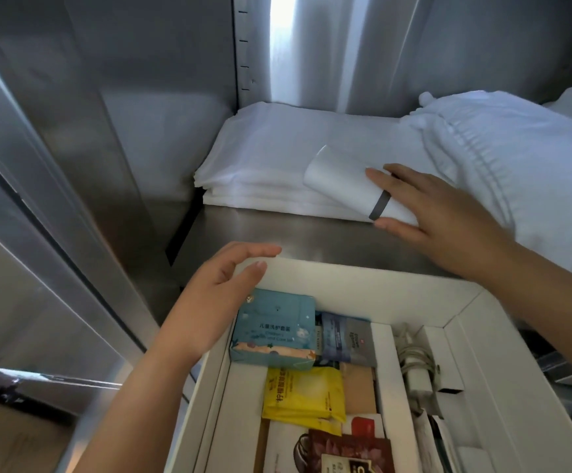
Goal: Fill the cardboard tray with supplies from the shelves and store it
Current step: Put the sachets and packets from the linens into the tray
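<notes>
White divided cardboard tray (pixel 363 285) at 6 o'clock, left hand (pixel 216 295) gripping its 11 o'clock corner, right hand (pixel 448 213) grasping banded white roll (pixel 342 179)

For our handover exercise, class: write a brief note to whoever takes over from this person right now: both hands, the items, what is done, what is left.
Left hand grips the far left rim of the white cardboard tray.
Right hand pinches a white rolled packet with a dark band lying on folded white linen on the steel shelf.
Done: the tray already holds a blue cardboard box, a yellow sachet, a white charger and other packets.
Left: put the roll in the tray, then store the tray.
</notes>
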Tool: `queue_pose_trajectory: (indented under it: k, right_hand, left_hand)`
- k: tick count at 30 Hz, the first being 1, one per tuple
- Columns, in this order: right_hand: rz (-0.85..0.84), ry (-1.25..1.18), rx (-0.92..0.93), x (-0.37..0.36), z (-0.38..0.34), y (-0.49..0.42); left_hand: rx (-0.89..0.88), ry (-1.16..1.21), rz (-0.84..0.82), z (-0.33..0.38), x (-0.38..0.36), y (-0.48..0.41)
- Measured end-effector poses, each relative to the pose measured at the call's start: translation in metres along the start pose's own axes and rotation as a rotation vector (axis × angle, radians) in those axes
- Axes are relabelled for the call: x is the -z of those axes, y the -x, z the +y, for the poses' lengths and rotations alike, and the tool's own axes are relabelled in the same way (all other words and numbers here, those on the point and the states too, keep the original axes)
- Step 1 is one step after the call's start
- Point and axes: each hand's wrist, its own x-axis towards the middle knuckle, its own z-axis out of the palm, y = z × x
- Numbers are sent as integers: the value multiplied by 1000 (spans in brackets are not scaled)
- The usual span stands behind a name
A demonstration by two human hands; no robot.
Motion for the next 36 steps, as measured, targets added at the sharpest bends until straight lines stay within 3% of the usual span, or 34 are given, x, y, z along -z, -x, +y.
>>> queue_pose_trajectory:
  k: [7, 14, 25, 30, 36]
  right_hand:
    - [5, -51, 63, 6, -21, 42]
    - [-53, 73, 141, 4, -27, 55]
    - [-88, -136, 176, 12, -40, 80]
    - [-204, -169, 242, 16, -58, 88]
    - [-471, -277, 302, 17, -83, 91]
  left_hand:
    - [4, -28, 19, 1, 0, 1]
    - [25, -36, 13, 5, 0, 4]
    - [2, -25, 10, 3, 1, 1]
    - [-24, -21, 28, 1, -1, 0]
    - [-29, -40, 45, 2, -3, 0]
